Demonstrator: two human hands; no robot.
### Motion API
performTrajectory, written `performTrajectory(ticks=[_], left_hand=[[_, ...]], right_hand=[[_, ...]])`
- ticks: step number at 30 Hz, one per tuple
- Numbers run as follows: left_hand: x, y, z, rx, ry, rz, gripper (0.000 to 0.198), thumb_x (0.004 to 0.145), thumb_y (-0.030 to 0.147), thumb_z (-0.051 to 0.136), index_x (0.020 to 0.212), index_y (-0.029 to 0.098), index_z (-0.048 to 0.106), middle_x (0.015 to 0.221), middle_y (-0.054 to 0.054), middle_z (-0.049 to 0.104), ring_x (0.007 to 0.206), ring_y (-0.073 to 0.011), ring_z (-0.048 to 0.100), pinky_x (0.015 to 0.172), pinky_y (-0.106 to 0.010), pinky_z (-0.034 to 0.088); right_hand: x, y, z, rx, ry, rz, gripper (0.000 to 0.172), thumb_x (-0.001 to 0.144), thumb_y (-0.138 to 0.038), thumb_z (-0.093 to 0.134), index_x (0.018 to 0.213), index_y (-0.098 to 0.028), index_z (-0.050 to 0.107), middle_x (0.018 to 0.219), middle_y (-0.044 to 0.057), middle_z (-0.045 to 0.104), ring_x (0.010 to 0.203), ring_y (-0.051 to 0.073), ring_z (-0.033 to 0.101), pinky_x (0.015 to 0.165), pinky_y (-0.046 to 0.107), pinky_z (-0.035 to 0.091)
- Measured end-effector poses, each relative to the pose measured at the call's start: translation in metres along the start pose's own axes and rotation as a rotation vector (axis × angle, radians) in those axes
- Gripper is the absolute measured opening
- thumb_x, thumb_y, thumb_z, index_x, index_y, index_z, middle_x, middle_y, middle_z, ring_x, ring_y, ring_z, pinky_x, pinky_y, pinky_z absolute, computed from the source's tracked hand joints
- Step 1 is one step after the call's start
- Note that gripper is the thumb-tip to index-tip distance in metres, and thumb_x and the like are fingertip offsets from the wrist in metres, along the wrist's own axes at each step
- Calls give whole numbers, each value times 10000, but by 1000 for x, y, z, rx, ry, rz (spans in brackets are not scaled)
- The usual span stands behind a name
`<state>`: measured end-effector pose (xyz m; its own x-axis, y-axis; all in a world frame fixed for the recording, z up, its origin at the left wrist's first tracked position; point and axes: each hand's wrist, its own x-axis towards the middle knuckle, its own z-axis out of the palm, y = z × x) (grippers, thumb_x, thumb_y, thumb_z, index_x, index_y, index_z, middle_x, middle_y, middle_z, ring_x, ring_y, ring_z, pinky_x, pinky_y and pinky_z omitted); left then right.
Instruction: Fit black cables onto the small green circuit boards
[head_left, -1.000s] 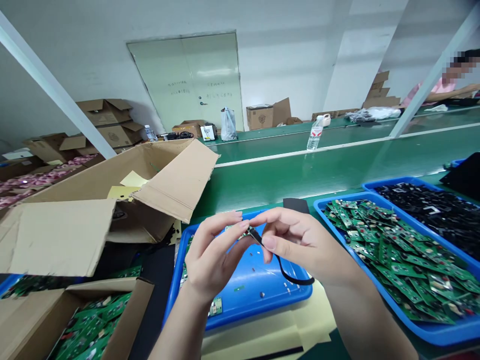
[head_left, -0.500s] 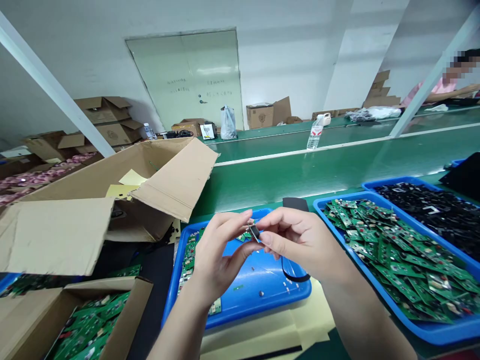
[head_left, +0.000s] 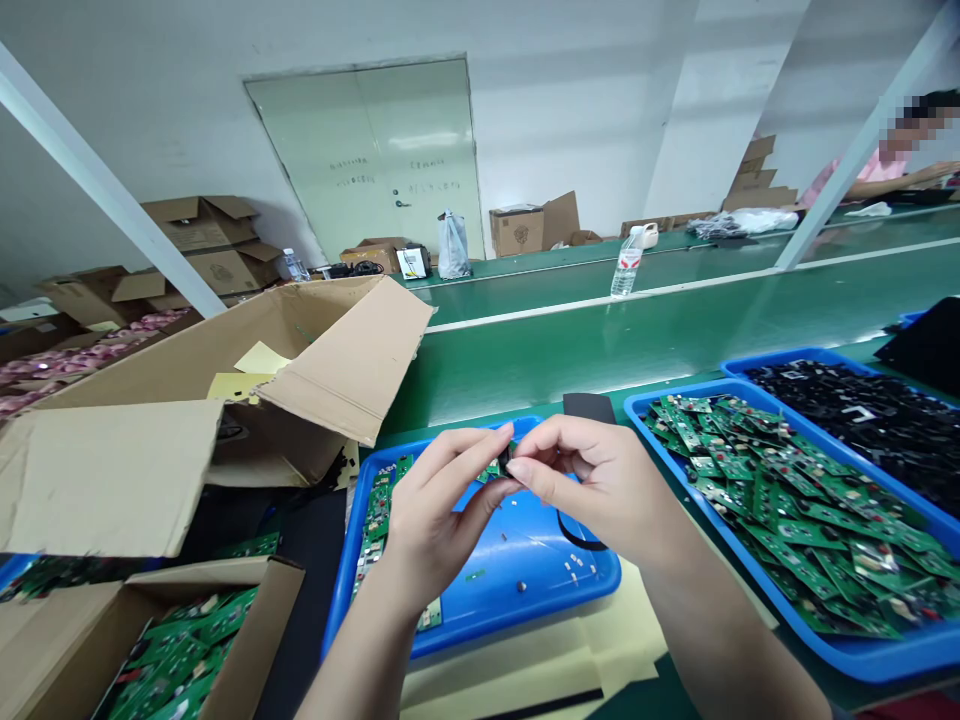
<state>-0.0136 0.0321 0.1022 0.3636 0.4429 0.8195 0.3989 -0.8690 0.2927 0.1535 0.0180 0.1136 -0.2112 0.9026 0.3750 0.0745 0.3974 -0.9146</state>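
Note:
Above a blue tray (head_left: 525,600), my two hands meet fingertip to fingertip. My left hand (head_left: 439,495) is closed, with thumb and fingers pinching a small green circuit board (head_left: 493,468). The thumb and forefinger of my right hand (head_left: 596,480) press a small black part (head_left: 505,462) against the board's right side. Fingers cover most of both pieces, so I cannot tell how they are joined. Below my right hand curves a thin black band (head_left: 581,538). Green boards (head_left: 379,505) line the tray's left side, and small loose bits lie on its floor.
At right, one blue tray (head_left: 750,590) is heaped with green boards and another (head_left: 731,368) holds black parts. Cardboard boxes stand at left, a large open one (head_left: 360,370) and one of boards (head_left: 270,620). A water bottle (head_left: 626,265) stands behind; a person (head_left: 862,180) sits far right.
My right fingertips have closed further over the black part, which now shows less and looks turned more upright. My left hand has hardly moved. The whole view has shifted slightly.

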Motion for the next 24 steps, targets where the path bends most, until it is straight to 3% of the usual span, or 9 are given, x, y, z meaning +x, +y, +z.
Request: performTrajectory(ticks=[5,8,11,17,24], left_hand=[[0,3,1,-177,-94,-112,451,867,113,561,1294,254,528,1095,-74,650,944,-158,636,749,-250,575],[0,5,0,-270,-107,-189,435,869,94,532,1272,254,553,1062,-71,652,913,-149,633,683,-215,575],[0,6,3,-221,-70,-187,440,848,62,538,1242,251,582,995,-58,679,854,-136,640,679,-209,563],[-1,5,14,-83,18,-147,418,814,21,544,1174,219,623,943,-40,713,817,-119,660,749,-218,548],[1,2,15,-24,30,-130,282,813,45,562,1033,170,686,852,-48,734,744,-114,675,706,-193,551]], right_hand=[[1,1,-4,-78,-34,-26,90,822,-206,570,747,-175,609,679,-12,635,604,101,559,568,208,457],[1,-1,-6,-134,-69,-28,95,816,-166,546,738,-176,599,658,-20,617,590,95,543,542,193,437],[0,-3,-5,-249,-43,-73,120,816,-137,518,727,-177,586,639,-20,598,577,97,536,528,191,425],[-2,4,3,-617,121,-324,181,837,-104,483,694,-173,572,635,17,591,588,133,545,566,240,425],[2,12,11,-730,205,-461,223,841,-99,475,637,-173,528,588,11,559,556,126,512,558,241,407]])
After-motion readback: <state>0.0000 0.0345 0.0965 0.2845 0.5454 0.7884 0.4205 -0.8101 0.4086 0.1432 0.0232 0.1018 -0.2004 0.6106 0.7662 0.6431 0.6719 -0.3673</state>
